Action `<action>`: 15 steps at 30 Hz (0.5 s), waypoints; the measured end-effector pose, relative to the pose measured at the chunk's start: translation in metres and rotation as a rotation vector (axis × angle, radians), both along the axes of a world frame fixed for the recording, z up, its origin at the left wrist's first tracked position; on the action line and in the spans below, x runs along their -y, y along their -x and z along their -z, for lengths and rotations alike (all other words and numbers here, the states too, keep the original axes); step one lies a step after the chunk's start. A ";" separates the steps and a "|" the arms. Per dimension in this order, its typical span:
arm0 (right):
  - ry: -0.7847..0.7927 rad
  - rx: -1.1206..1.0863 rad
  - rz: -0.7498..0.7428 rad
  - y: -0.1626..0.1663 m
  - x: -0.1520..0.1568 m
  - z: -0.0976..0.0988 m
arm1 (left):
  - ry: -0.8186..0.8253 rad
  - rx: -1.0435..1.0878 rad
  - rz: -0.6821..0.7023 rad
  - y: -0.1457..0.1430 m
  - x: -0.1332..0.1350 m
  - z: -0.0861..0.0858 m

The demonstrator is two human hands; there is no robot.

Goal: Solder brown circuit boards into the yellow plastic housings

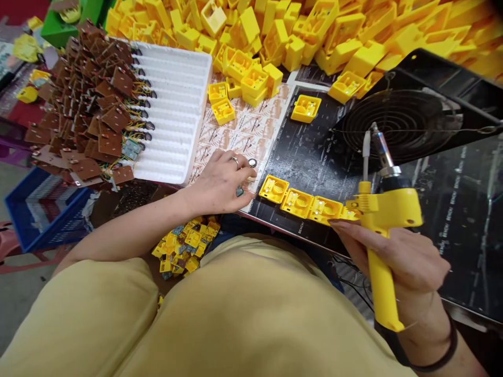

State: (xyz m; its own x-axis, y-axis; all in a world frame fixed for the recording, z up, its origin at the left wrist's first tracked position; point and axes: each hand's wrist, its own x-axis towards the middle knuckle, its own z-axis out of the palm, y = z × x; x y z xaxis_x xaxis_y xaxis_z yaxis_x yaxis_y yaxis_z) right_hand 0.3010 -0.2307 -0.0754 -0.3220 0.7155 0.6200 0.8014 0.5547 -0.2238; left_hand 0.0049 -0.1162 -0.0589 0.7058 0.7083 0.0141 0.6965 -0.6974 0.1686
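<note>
My left hand point(222, 180) is at the bench's near edge, its fingers curled round a small greenish circuit board point(239, 191) that is mostly hidden. Right at its fingertips is a small round disc with a silver rim point(252, 163), like a tiny speaker. My right hand point(404, 256) grips a yellow soldering gun point(383, 262) with its metal tip point(381, 144) pointing away from me. An outstretched finger of that hand reaches the right end of a row of several open yellow plastic housings point(297, 203) along the bench edge.
A white ribbed foam tray point(173, 115) carries a heap of brown circuit boards point(90, 115) with wires. Yellow housings point(243, 31) pile up at the back. A black fan point(396, 123) stands at right. More yellow pieces point(188, 246) lie below the bench, near a blue crate point(47, 214).
</note>
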 end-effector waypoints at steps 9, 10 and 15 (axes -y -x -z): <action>0.081 -0.066 -0.035 -0.011 0.011 0.000 | 0.207 -0.044 -0.040 -0.004 0.002 0.013; 0.099 -0.079 -0.037 -0.012 0.012 0.001 | 0.208 -0.007 -0.051 -0.003 0.003 0.014; 0.164 -0.063 -0.033 -0.023 0.024 -0.002 | 0.244 0.238 -0.084 0.003 0.003 0.016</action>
